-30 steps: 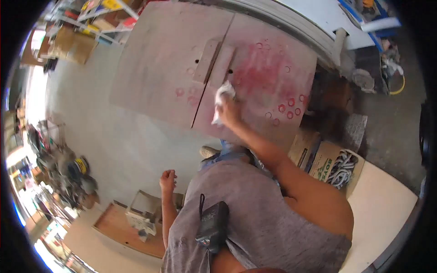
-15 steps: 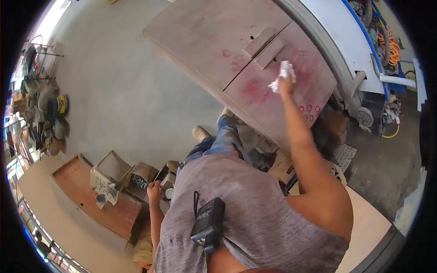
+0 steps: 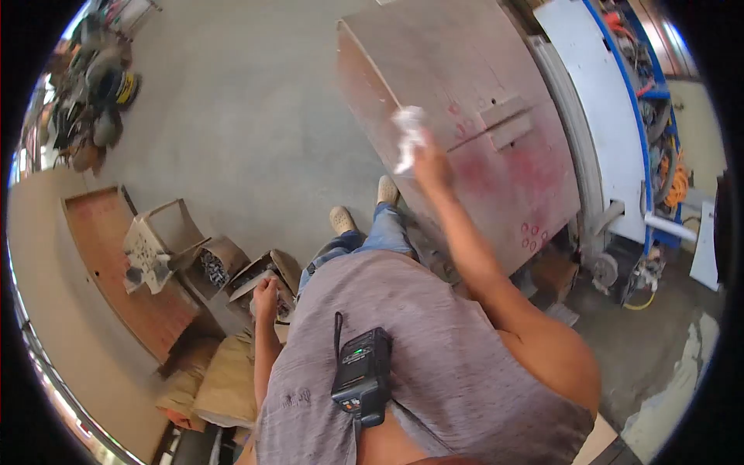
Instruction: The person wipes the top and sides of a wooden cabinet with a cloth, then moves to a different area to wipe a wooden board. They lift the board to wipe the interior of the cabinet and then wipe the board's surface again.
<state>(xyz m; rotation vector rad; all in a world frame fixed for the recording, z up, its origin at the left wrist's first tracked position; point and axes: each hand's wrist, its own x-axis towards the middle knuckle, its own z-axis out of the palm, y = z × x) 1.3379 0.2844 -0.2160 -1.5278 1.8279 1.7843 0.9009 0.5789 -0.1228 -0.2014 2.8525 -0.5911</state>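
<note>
A crumpled white cloth (image 3: pixel 408 139) is held in my right hand (image 3: pixel 432 167), over the near left edge of a large dusty cabinet (image 3: pixel 434 62). Red smudges and small red rings mark the cabinet's surface, and two wooden handle strips (image 3: pixel 508 124) sit beside its seam. My left hand (image 3: pixel 266 296) hangs low at my left side with its fingers curled together, above an open box; whatever is between the fingers is too small to make out. A black device (image 3: pixel 363 376) hangs on my chest.
At the left lie a box of metal pieces (image 3: pixel 213 267), a dusty chair (image 3: pixel 147 246), a reddish wooden panel (image 3: pixel 116 271) and sacks (image 3: pixel 229 380). Tools hang at the upper left. A white panel with a blue edge (image 3: pixel 601 101) and hoses stand at the right.
My right hand has moved left with the cloth, from the red-marked face to the cabinet's edge. The view has shifted, so the cabinet appears farther right. My left hand stays low.
</note>
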